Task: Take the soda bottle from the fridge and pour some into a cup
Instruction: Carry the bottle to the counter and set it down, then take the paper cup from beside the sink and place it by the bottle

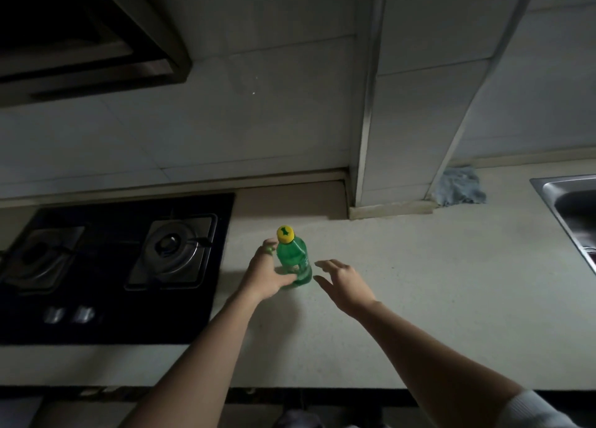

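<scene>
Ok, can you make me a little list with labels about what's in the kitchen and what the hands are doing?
bottle: green soda bottle, upright on the countertop
cap: yellow cap, still on
left hand: left hand wrapped around the bottle
right hand: right hand open, beside the bottle, not touching
left of bottle: black gas stove
far right: steel sink
by the wall: blue cloth
cup: none in view

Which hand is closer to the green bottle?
Left. The left hand wraps around the green bottle; the right hand is open just beside it, not touching.
</scene>
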A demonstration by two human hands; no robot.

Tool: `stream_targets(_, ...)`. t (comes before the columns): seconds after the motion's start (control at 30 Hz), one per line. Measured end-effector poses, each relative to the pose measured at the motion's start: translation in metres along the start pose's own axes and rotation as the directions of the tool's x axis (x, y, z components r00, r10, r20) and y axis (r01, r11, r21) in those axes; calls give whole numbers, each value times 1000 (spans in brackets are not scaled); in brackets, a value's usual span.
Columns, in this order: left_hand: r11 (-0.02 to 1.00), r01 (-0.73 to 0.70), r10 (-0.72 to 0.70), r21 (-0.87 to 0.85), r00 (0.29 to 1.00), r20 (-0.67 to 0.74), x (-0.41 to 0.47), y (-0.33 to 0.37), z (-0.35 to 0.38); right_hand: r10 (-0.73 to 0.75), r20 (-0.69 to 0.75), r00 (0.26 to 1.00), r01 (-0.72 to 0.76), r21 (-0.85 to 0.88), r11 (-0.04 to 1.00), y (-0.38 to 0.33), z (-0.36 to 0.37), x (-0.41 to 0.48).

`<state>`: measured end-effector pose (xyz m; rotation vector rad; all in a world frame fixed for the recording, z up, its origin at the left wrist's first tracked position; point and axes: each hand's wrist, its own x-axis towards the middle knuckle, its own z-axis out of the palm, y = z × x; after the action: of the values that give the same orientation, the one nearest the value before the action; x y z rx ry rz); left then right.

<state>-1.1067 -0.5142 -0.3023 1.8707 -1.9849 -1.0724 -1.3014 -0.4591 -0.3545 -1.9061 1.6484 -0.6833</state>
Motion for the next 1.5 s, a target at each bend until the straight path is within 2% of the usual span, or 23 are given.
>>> stream_targets(0.1,911,65,-27,406,995,-99,-25,-10,8,44,-23,999,-45,-24,999,7,-11,-13)
stream_targets(0.2,840,16,-96,542,988,118,-47,-8,29,101,-54,993,-105,-83,991,13,-23,-35)
stream_targets(0.27,810,-95,-75,579,962,262,-50,1,44,158,-86,984,-168,-129,977,16,-32,-53)
stream_targets(0.4,704,-367,70,608,888,455,-44,29,65,345,-173,922,-380,-251,890,21,-54,-97)
stream_targets(0.57,541,-604,250,585,780,574,-39,64,102,542,-292,788,-615,-319,721,14,-79,-196)
stream_targets(0.63,451,-693,316,563,714,625,-53,86,128,625,-310,716,-697,-340,631,5,-86,-249)
stream_targets(0.77,253,-846,424,469,533,732,-101,128,178,768,-346,539,-837,-322,442,-5,-106,-342)
stream_targets(0.83,161,-890,435,428,453,778,-121,144,194,797,-386,464,-884,-265,386,-2,-111,-373)
stream_targets(0.9,86,-916,436,391,388,812,-135,160,208,801,-425,423,-906,-229,357,3,-112,-394)
stream_targets(1.03,33,-933,475,358,329,816,-151,201,241,783,-510,357,-934,-169,316,29,-125,-420)
stream_targets(1.17,-5,-925,490,379,328,808,-163,251,285,756,-545,363,-927,-132,350,68,-162,-451)
stream_targets(1.3,18,-907,506,421,371,779,-177,314,329,753,-559,346,-925,-68,375,118,-211,-497)
stream_targets(1.4,80,-897,517,435,411,751,-193,367,360,774,-542,327,-928,-31,370,149,-249,-533)
stream_targets(1.5,108,-908,541,405,396,742,-213,417,394,764,-552,333,-922,-21,386,177,-299,-563)
